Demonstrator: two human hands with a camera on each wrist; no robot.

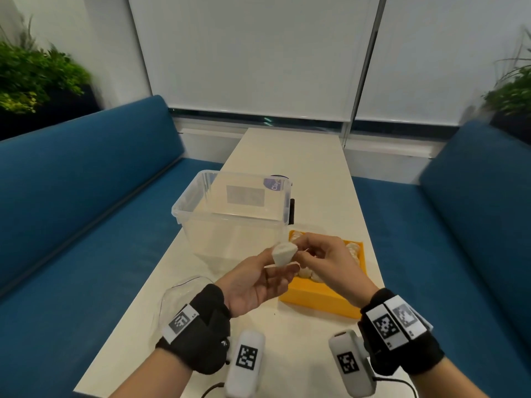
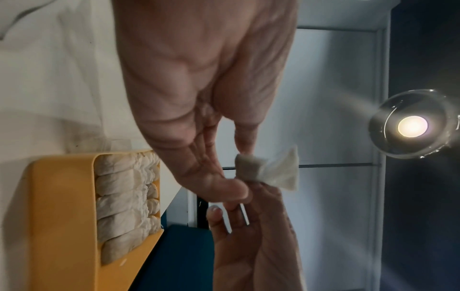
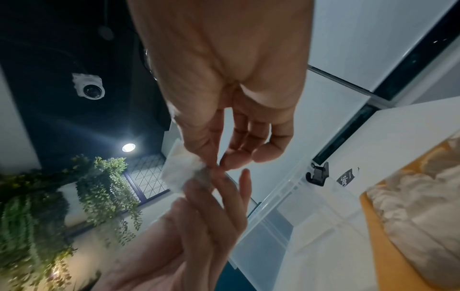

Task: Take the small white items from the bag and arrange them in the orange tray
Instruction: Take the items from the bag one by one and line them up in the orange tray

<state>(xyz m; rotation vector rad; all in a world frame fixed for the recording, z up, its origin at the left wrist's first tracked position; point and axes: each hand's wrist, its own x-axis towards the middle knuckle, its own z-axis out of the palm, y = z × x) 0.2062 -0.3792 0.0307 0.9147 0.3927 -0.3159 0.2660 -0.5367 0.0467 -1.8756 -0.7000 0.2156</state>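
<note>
**Both hands on one white item above the tray**

The left hand (image 1: 255, 282) pinches a small white item (image 1: 283, 254) between thumb and fingers (image 2: 224, 189), held in the air over the counter (image 1: 290, 162). The right hand (image 1: 321, 259) pinches its other end (the grip there is partly hidden). More white items (image 2: 124, 198) lie packed in the orange tray (image 1: 316, 297), beside a clear box (image 1: 230, 214).

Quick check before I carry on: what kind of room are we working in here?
Probably an office lounge or cafe-style booth: blue upholstered benches flank a narrow white table, drawn roller blinds cover the window behind, and potted plants fill the corners.
</note>
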